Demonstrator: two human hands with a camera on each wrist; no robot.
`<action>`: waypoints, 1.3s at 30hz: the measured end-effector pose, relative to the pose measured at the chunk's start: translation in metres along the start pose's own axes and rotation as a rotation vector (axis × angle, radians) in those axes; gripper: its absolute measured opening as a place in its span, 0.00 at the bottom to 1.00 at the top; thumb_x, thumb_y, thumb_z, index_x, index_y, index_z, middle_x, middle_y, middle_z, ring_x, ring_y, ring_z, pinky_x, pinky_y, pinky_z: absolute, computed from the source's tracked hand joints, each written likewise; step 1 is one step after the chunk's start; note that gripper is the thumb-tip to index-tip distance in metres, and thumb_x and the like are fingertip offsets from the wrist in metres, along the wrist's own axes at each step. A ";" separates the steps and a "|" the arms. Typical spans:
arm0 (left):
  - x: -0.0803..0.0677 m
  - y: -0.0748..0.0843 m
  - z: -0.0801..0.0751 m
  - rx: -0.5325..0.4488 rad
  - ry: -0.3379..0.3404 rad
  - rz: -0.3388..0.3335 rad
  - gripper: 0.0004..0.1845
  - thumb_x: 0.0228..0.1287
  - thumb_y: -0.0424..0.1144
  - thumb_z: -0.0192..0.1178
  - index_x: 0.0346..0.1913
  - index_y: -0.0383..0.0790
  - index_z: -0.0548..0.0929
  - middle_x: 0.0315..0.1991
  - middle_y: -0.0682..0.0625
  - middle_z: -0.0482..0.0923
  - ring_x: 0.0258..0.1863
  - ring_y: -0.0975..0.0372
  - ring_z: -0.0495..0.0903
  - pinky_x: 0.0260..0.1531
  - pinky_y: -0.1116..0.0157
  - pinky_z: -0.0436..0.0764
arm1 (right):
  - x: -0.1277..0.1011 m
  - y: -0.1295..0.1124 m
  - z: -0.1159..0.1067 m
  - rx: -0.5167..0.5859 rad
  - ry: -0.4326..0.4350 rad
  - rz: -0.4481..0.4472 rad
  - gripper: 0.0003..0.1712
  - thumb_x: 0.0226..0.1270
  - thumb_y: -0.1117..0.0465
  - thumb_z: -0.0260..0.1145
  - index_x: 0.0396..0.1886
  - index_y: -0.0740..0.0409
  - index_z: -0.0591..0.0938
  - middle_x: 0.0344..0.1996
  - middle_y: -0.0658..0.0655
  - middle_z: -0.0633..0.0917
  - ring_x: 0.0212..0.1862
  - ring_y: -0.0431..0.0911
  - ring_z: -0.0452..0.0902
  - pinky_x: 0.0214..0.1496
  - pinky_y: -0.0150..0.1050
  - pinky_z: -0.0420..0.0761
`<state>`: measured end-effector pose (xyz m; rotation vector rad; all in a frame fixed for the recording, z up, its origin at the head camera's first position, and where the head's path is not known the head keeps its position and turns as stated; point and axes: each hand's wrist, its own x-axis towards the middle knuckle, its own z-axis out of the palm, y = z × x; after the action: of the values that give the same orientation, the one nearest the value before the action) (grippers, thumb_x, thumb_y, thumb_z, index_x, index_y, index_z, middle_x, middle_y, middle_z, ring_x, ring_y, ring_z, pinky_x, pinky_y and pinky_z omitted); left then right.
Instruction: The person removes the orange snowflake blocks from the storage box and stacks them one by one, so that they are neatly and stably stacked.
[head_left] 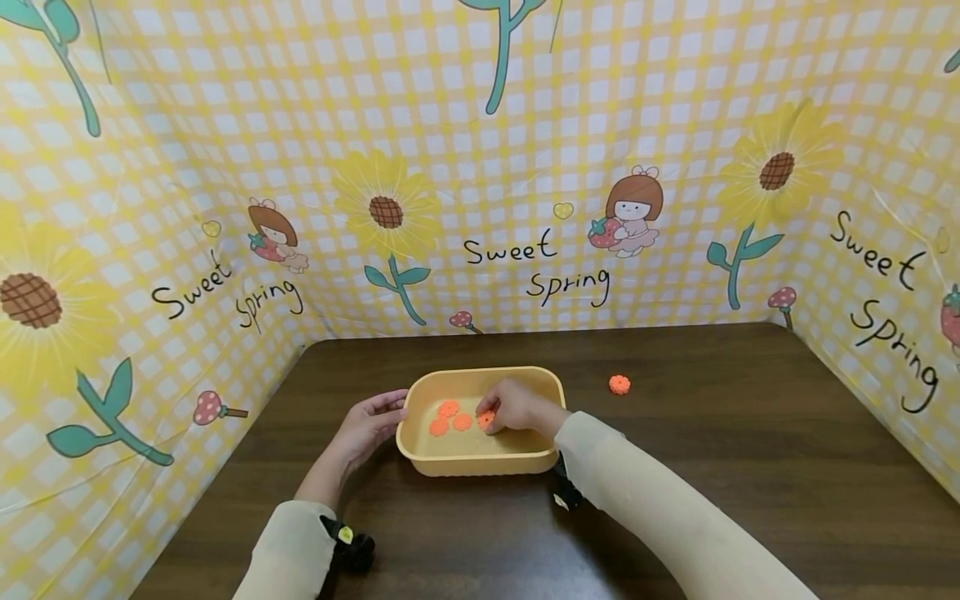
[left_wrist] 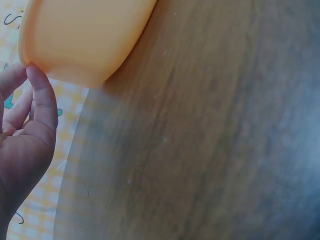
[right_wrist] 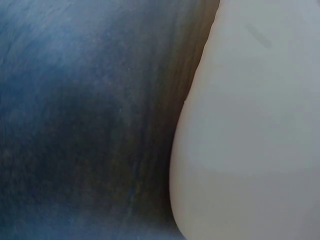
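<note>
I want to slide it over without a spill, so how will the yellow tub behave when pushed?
The yellow tub looks wide and low, so it probably won't tip. Its wall shows no dent where the left hand touches, suggesting fair stiffness.

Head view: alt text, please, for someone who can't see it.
A person's right hand is inside a yellow tub, pinching an orange disc, with more orange discs lying inside. The left hand holds the tub's left rim; another disc sits to the right on a brown table. Yellow checked cloth hangs behind.
</note>
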<state>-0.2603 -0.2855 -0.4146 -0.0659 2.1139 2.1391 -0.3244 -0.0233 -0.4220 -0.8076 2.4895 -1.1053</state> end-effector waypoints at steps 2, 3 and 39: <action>0.000 0.000 0.000 0.000 -0.001 0.001 0.25 0.57 0.29 0.57 0.59 0.30 0.66 0.47 0.41 0.69 0.43 0.59 0.72 0.40 0.66 0.76 | 0.000 0.000 0.000 0.013 0.002 -0.003 0.18 0.41 0.69 0.73 0.37 0.60 0.83 0.30 0.51 0.81 0.32 0.40 0.70 0.35 0.31 0.72; 0.000 0.000 0.000 0.002 -0.002 0.001 0.25 0.57 0.29 0.57 0.59 0.30 0.66 0.47 0.41 0.69 0.43 0.59 0.72 0.40 0.66 0.76 | 0.000 0.000 0.000 0.020 0.004 -0.003 0.18 0.41 0.69 0.73 0.37 0.60 0.83 0.31 0.51 0.81 0.32 0.40 0.71 0.34 0.31 0.72; 0.013 -0.015 -0.007 0.005 0.049 0.014 0.25 0.54 0.31 0.61 0.57 0.32 0.69 0.46 0.42 0.70 0.42 0.59 0.74 0.39 0.65 0.76 | -0.030 -0.004 -0.049 0.225 0.127 -0.014 0.21 0.53 0.63 0.66 0.49 0.59 0.78 0.35 0.50 0.82 0.35 0.41 0.77 0.41 0.44 0.76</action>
<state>-0.2715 -0.2912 -0.4313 -0.1037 2.1524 2.1616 -0.3222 0.0206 -0.3855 -0.7105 2.4029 -1.4510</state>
